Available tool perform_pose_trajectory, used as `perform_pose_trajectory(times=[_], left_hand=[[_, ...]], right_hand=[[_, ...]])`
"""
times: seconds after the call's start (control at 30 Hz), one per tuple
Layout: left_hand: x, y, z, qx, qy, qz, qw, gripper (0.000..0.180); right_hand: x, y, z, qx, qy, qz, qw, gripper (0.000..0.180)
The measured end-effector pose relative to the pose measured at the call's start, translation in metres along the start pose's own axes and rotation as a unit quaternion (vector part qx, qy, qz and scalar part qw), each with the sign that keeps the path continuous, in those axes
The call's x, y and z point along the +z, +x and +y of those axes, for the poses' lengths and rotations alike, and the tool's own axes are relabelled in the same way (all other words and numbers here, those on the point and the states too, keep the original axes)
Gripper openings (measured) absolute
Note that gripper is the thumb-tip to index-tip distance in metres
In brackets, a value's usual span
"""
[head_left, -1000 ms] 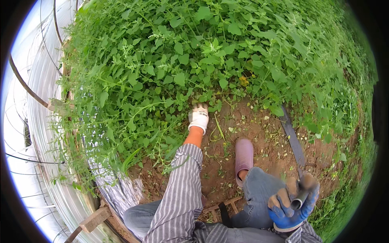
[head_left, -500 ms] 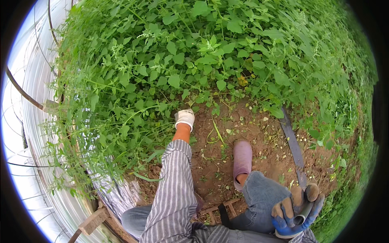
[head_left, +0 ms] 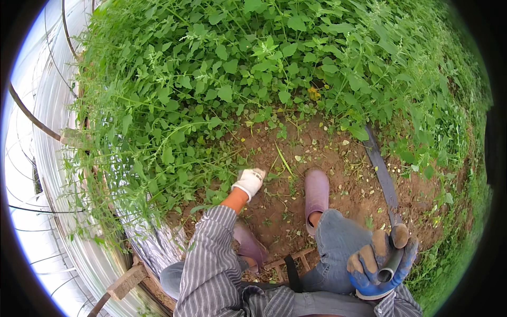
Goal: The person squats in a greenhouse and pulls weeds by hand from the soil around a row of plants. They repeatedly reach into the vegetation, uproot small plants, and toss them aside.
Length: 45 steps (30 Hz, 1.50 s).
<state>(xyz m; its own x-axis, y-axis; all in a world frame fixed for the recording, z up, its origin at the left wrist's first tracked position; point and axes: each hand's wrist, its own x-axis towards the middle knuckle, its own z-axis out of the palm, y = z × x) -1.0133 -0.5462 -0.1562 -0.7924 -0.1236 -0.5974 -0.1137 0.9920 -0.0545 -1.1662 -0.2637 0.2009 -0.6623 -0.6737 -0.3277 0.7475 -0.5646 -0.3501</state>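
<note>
As seen well left of the left hand point(head_left: 249, 182), noted translucent plastic sheeting point(head_left: 58, 185); nearer that hand but lower, a wooden block point(head_left: 127, 281) and crumpled silvery film point(head_left: 158, 240). Logged dense green plants point(head_left: 225, 93) ahead of both hands, spreading from left of the left hand to beyond the right hand point(head_left: 368, 269). Found left hand gloved in white, over bare soil point(head_left: 280, 203) at the near edge of the green plants; curled at the fingers, but could not tell whether clamped on anything. Below it, noted a mauve boot point(head_left: 249, 245); just right and slightly ahead, a long grass blade point(head_left: 284, 159); farther right, between the hands, a second mauve boot point(head_left: 317, 195). Recorded a flat dark strip point(head_left: 379, 166) on the soil, ahead of the right hand. Found right hand in a soiled blue-and-tan glove, wrapped around a dark tube point(head_left: 392, 264) with one hollow end showing. Logged both hands as well apart.
</note>
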Motion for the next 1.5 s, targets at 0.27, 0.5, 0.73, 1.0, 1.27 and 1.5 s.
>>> perform_pose_trajectory(times=[0.27,0.5,0.73,1.0,1.27,1.5], left_hand=[[-0.122,0.067,-0.069,-0.16,0.05,0.007,0.986,0.03],[-0.058,0.073,-0.132,-0.33,-0.103,0.005,0.938,0.031],[-0.067,0.066,-0.101,-0.316,-0.143,-0.073,0.935,0.026],[-0.06,0.061,-0.103,-0.285,-0.136,-0.023,0.949,0.023],[-0.044,-0.011,0.013,0.008,-0.123,-0.072,0.99,0.026],[-0.055,-0.004,-0.006,-0.117,-0.067,-0.002,0.991,0.034]], right_hand=[[0.002,0.002,0.005,-0.022,-0.003,0.027,0.999,0.022],[-0.005,0.003,0.005,-0.028,-0.006,0.046,0.999,0.032],[-0.012,-0.004,0.005,-0.028,-0.049,0.037,0.998,0.042],[-0.015,-0.001,0.003,0.015,-0.055,0.007,0.998,0.042],[0.03,0.007,0.007,0.027,0.003,0.12,0.992,0.023],[-0.014,-0.009,0.004,0.02,-0.037,0.005,0.999,0.037]])
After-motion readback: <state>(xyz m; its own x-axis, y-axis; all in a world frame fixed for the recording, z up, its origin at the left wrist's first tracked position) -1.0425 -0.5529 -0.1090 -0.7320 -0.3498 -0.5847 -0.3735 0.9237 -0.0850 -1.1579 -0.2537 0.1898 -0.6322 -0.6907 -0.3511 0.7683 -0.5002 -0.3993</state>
